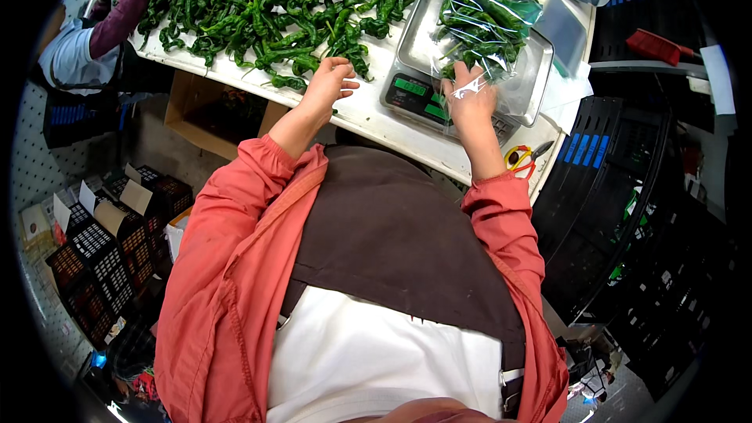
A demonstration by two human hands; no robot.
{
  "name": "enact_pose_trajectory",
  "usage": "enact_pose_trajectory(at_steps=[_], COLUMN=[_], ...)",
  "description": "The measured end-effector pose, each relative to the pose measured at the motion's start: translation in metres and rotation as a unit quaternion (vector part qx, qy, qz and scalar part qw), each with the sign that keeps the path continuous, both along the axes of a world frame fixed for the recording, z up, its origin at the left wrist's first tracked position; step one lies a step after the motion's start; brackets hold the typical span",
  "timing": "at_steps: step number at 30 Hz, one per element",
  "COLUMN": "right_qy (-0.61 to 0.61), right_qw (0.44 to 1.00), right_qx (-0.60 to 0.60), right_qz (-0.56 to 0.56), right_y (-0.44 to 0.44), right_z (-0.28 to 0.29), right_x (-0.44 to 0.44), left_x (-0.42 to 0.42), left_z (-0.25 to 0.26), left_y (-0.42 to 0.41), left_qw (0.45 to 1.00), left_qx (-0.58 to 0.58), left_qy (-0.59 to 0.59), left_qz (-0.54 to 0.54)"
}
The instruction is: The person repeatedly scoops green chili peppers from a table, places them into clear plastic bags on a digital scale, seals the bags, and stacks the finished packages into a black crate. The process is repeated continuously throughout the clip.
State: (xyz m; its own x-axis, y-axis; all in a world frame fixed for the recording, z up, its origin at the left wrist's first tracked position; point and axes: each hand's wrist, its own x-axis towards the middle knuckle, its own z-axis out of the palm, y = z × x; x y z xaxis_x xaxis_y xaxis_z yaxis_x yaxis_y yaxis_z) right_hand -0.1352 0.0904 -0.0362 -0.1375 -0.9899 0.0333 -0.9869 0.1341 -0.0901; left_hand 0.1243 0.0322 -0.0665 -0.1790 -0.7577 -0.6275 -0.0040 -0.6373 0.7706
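Long wrinkled green peppers (252, 17) are heaped loosely across the white table (376, 108). My left hand (332, 85) hovers at the near edge of the heap, its fingers apart and nothing visible in them. On the metal tray (418, 35) of a digital scale (405, 94) lies a clear plastic bag (529, 14) partly filled with green peppers (484, 20). My right hand (473, 97) reaches into the mouth of this bag, fingers against the peppers. The film and its glare hide whether those fingers grip any.
Red-and-yellow-handled snips (529, 158) lie at the table's right corner. Stacked black crates (587, 188) stand to the right, near a red brush (655, 46). A cardboard box (194, 111) sits below the table. At left, another person's sleeve (120, 12) reaches over the peppers.
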Motion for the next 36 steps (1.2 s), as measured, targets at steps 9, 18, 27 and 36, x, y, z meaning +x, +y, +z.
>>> enact_pose_trajectory(at_steps=[9, 18, 27, 36], right_qy=[-0.112, -0.686, -0.75, -0.654], right_qw=[0.989, 0.721, 0.628, 0.729], right_qx=[-0.091, 0.086, 0.16, 0.027], right_qz=[-0.009, -0.049, -0.13, -0.198], right_y=[0.011, 0.113, 0.133, 0.129], right_z=[-0.003, 0.083, 0.033, 0.023], right_x=[0.004, 0.028, 0.007, 0.01], left_x=[-0.009, -0.037, -0.007, 0.048], left_z=[0.009, 0.097, 0.066, 0.043], left_y=[0.011, 0.047, 0.015, -0.087], left_qw=[0.999, 0.733, 0.887, 0.962], left_qx=[0.015, -0.528, -0.298, -0.229], left_qy=[0.006, -0.016, -0.134, -0.026], left_qz=[-0.035, -0.429, -0.326, 0.144])
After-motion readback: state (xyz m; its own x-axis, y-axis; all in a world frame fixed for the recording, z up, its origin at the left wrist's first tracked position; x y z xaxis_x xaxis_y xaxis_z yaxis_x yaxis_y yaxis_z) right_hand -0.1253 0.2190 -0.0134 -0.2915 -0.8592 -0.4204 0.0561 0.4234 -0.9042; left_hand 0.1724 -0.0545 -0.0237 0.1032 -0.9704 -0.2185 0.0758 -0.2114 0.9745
